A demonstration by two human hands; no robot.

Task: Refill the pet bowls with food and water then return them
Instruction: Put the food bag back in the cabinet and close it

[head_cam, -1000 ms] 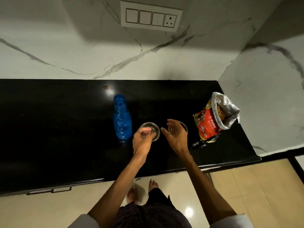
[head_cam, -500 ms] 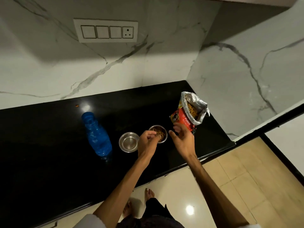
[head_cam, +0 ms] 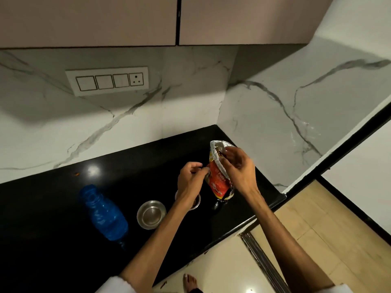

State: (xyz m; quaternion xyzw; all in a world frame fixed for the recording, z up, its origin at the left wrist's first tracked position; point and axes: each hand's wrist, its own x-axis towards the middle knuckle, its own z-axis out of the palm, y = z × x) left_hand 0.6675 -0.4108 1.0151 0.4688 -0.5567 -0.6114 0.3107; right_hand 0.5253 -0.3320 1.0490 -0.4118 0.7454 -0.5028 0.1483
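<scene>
A red pet food bag [head_cam: 220, 180] with a silver lining stands open near the right end of the black counter [head_cam: 53, 218]. My left hand [head_cam: 190, 180] pinches the bag's left edge. My right hand [head_cam: 239, 168] holds the bag's open top, fingers at the mouth. One small steel bowl [head_cam: 151, 214] sits with nothing visible inside it. A second steel bowl [head_cam: 195, 203] holding brown kibble is mostly hidden under my left wrist. A blue plastic water bottle [head_cam: 104, 214] stands to the left of the bowls.
Marble walls close off the counter at the back and right, with a switch panel [head_cam: 108, 81] on the back wall. Cabinets [head_cam: 127, 20] hang overhead. A stray crumb [head_cam: 76, 174] lies far back. Tiled floor [head_cam: 313, 233] and my foot [head_cam: 190, 282] show below.
Both hands have moved from the kibble bowl up to the food bag and taken hold of it. The view has tilted up and to the right.
</scene>
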